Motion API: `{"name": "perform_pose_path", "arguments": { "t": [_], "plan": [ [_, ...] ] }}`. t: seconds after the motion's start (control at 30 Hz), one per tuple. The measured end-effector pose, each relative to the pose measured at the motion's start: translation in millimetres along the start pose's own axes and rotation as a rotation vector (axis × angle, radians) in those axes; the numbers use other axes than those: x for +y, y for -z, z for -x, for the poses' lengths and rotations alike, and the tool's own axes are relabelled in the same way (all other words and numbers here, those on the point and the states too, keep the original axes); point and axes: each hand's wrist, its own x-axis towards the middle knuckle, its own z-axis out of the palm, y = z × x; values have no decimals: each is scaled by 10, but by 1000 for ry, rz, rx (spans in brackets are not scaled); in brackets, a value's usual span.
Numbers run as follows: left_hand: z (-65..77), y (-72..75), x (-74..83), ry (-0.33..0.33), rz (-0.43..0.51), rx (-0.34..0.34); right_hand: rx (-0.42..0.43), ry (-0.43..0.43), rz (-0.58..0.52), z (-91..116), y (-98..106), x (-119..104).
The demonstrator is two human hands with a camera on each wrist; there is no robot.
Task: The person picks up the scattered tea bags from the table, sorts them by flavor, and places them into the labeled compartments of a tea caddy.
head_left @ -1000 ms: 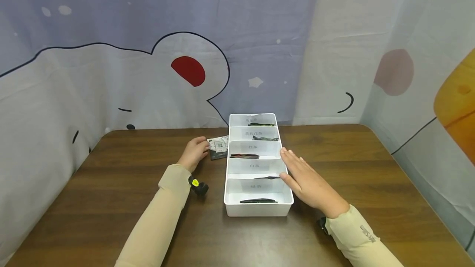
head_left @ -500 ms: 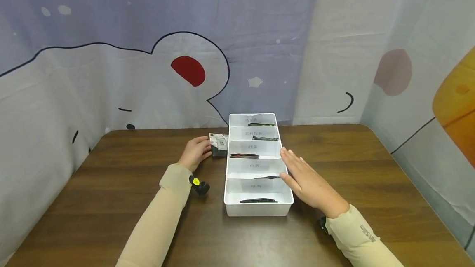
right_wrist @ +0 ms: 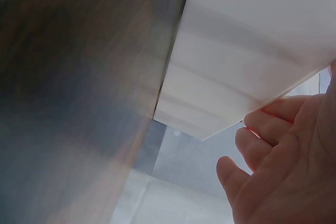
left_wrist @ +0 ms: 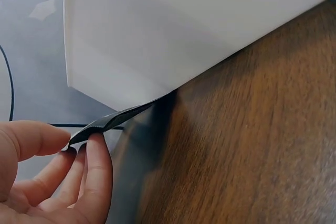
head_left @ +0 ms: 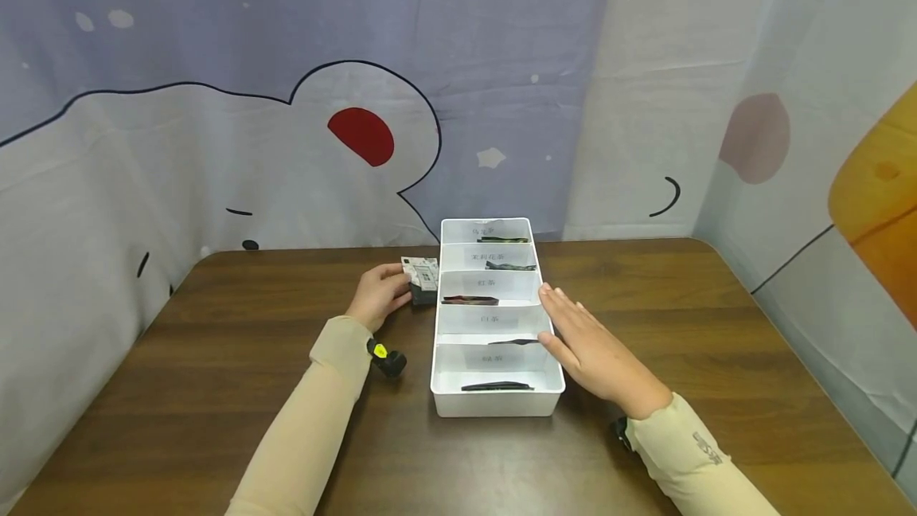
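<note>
My left hand (head_left: 376,295) pinches the near-left edge of a flat tea packet (head_left: 423,275), which is pale with a printed label above and dark below. In the left wrist view, thumb and fingertips grip the dark, tilted packet (left_wrist: 113,120), and its far end reaches the bottom of the box wall. A long white divided box (head_left: 494,406) stands right of that hand. My right hand (head_left: 595,349) rests on the box's right rim with fingers extended. Part of the packet is hidden behind my left fingers.
Labelled compartments run front to back in the box. Each shows a thin packet inside, such as a black one (head_left: 497,386) at the front and a reddish one (head_left: 470,301) in the middle. The wooden table (head_left: 236,357) meets a printed curtain (head_left: 501,102) behind.
The tea packet has turned and shifted slightly against the box, and my left fingers have closed further over its edge. My right hand and the box stay in place.
</note>
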Motion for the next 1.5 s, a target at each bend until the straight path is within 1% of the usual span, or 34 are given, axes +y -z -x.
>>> {"name": "perform_pose_path", "arguments": {
  "t": [0.13,0.27,0.43,0.7,0.87,1.1,1.27,1.4,1.5],
  "plan": [
    [10,1,-3,-1,5,15,0,-3,5,2,-3,2],
    [19,13,-19,-6,-10,36,0,-5,7,1,-7,-5],
    [45,62,-32,-10,-21,65,-2,-3,0,-5,-11,-17],
    [71,116,-35,-18,-22,88,7,0,3,2,-1,-11],
    [91,155,-19,-27,-15,120,8,2,3,2,-3,-14],
    [188,225,61,-79,-17,149,4,-1,-1,0,0,-21],
    [279,241,137,-127,11,167,8,-2,0,7,-3,-10],
    [335,253,188,-164,25,166,9,-1,0,10,-7,-2],
    [373,259,230,-191,14,164,8,-1,2,5,-3,-1]
  ]
}}
